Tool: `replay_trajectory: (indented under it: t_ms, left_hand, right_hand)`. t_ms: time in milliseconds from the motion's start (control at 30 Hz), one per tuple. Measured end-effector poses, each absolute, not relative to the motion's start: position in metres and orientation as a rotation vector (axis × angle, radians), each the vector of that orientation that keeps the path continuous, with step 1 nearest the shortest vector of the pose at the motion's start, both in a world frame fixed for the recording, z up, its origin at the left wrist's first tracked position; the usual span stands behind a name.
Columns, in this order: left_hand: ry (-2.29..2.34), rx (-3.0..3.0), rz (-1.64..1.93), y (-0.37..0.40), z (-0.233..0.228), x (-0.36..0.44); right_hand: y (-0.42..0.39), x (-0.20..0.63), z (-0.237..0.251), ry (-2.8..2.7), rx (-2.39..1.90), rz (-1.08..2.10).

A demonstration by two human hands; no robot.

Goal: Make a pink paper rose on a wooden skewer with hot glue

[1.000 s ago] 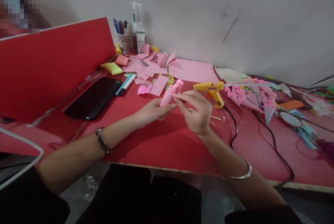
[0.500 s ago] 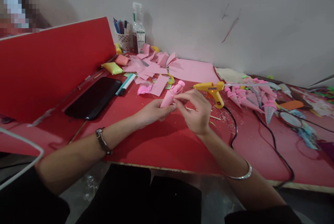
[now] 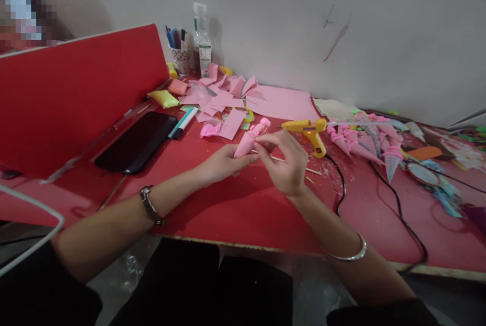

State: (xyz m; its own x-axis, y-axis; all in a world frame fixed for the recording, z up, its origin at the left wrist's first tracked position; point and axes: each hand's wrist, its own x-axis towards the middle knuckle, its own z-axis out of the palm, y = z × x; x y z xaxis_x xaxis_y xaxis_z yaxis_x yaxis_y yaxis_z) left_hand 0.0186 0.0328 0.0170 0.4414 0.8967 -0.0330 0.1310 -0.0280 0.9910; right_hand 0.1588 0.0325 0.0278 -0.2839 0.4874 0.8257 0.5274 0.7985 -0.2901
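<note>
Left grip [image 3: 222, 164] and right grip [image 3: 287, 161] pinched a pink roll [image 3: 243, 145]; lifting the right risked bumping the one-o'clock glue gun [image 3: 301, 126].

Just a smooth pink roll [image 3: 243, 145], tilted with its top leaning far right and its lower end tucked in the left hand [image 3: 225, 164], above the table [image 3: 228, 209]. Lumpy pink clay-looking topping [image 3: 260, 126] sits on the upper end.

No legible text, bottle label [image 3: 205, 52] with print too small to read, blurred marking on yellow glue gun [image 3: 313, 135]
</note>
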Motion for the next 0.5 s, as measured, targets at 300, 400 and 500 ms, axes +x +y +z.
replay_trajectory:
  t_ms: [300,400,500]
  left_hand:
    - [0.851,1.291,0.863,0.0347,0.0131,0.0189]
    - [0.793,1.134,0.913,0.036,0.0125,0.0196]
    - [0.73,1.041,0.955,0.0373,0.0125,0.0197]
  right_hand:
    - [0.031,0.1595,0.0278,-1.921,-0.754,-0.049]
    - [0.0302,0.1588,0.0275,-1.922,-0.781,-0.022]
    - [0.0304,0.1571,0.0272,-1.986,-0.839,0.061]
